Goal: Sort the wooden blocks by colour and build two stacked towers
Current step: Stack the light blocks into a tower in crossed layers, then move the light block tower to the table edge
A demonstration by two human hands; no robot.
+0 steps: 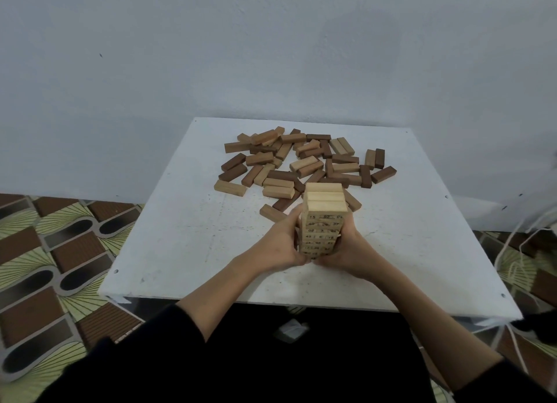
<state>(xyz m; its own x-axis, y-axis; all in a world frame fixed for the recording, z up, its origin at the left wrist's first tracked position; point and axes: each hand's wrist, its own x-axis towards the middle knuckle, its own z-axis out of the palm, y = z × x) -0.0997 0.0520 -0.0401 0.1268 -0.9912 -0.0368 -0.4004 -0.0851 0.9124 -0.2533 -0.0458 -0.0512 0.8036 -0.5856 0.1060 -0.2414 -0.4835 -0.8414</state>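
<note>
Pale tower [324, 218] stands upright, clasped between left grip [281, 243] and right grip [351, 246].

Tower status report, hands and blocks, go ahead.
Left hand and right hand grip the pale tower from both sides. Loose blocks lie scattered behind. Second tower not started.

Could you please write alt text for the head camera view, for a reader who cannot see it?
The left hand and right hand clasp the sides of a tall tower of pale numbered wooden blocks standing on a square white table. Behind it lies a loose pile of light and dark brown wooden blocks, against a plain grey wall.
</note>
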